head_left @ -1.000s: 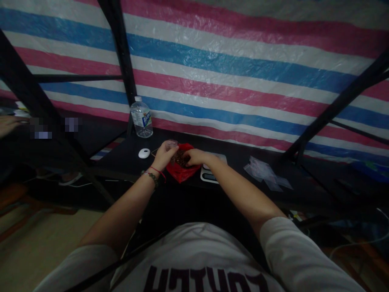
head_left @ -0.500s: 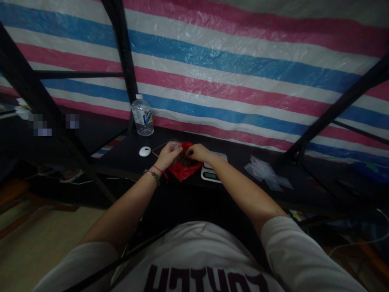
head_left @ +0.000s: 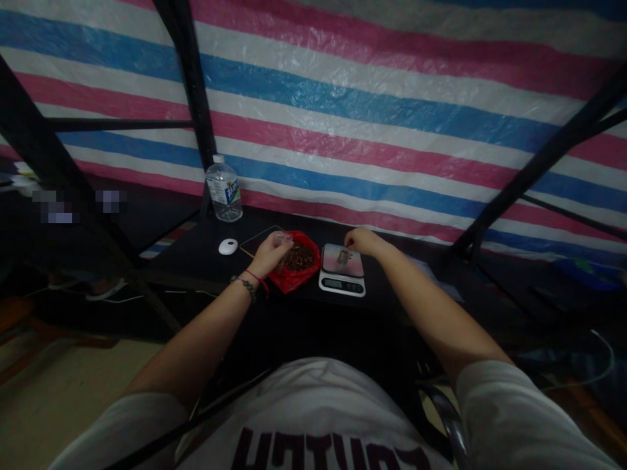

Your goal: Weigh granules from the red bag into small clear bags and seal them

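Observation:
A red plastic bag (head_left: 309, 277) stands with its mouth wide, full of small dark brown dried bits (head_left: 300, 257). At its left rim my left hand (head_left: 272, 252) is closed on a piece of clear plastic (head_left: 283, 237), which may be a small bag. The kitchen scale (head_left: 341, 284), white with a small display, is just right of the red bag. A small greyish-brown heap (head_left: 343, 257) lies on its shiny plate. Over the plate's upper right edge, my right hand (head_left: 360, 241) has its fingertips pinched together, pointing down; what they hold is too small to tell.
A clear plastic bottle (head_left: 224, 192) and a white rounded object (head_left: 228, 247) stand on the black table at left. Clear zip bags (head_left: 435, 277) lie partly behind my right forearm. Black metal posts (head_left: 196, 98) rise before a striped plastic sheet (head_left: 343, 130).
My right hand has left the red bag and moved right, over the scale. The bag's contents and the scale's plate now show. My left hand keeps its place at the bag.

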The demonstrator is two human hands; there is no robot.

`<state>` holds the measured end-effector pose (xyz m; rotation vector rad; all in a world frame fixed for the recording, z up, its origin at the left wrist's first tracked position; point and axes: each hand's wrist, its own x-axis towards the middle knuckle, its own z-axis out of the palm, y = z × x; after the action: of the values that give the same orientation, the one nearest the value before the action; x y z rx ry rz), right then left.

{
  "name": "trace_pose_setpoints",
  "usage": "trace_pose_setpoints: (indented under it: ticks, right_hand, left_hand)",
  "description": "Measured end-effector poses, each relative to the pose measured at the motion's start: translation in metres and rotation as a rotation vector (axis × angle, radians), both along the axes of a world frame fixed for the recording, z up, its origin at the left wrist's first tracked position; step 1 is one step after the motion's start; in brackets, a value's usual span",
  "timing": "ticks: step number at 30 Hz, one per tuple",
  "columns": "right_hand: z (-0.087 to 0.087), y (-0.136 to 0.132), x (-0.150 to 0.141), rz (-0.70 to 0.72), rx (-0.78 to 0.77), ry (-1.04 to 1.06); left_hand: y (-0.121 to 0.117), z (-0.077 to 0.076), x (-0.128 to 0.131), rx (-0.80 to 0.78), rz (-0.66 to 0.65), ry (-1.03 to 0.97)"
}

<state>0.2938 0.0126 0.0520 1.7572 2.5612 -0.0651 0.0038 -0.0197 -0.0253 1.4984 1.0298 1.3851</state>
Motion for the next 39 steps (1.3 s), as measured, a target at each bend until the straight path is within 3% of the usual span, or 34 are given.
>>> trace_pose_setpoints:
  ticks: [7,14,22,27,32,39]
  right_hand:
    - [-0.007,0.001,-0.008,0.086,0.003,-0.042]
    - [-0.008,0.004,0.002,0.095,-0.01,0.084]
    - [-0.026,0.015,0.031,-0.172,-0.013,0.233]
    - [-0.047,0.014,0.034,-0.139,-0.163,0.243]
    - [-0.052,0.014,0.035,-0.114,-0.076,0.242]
    - [-0.035,0.015,0.035,-0.11,0.108,0.48]
  left_hand:
    - [0.001,0.0,-0.003,0.018,0.047,0.016]
    - [0.003,-0.001,-0.004,0.044,0.031,-0.007]
    - [0.002,-0.001,-0.004,0.027,0.032,-0.021]
    - [0.001,-0.002,-0.003,0.026,0.02,-0.025]
    - [0.004,-0.005,-0.004,0.009,0.02,-0.018]
    - [0.007,-0.009,-0.003,0.021,-0.009,-0.032]
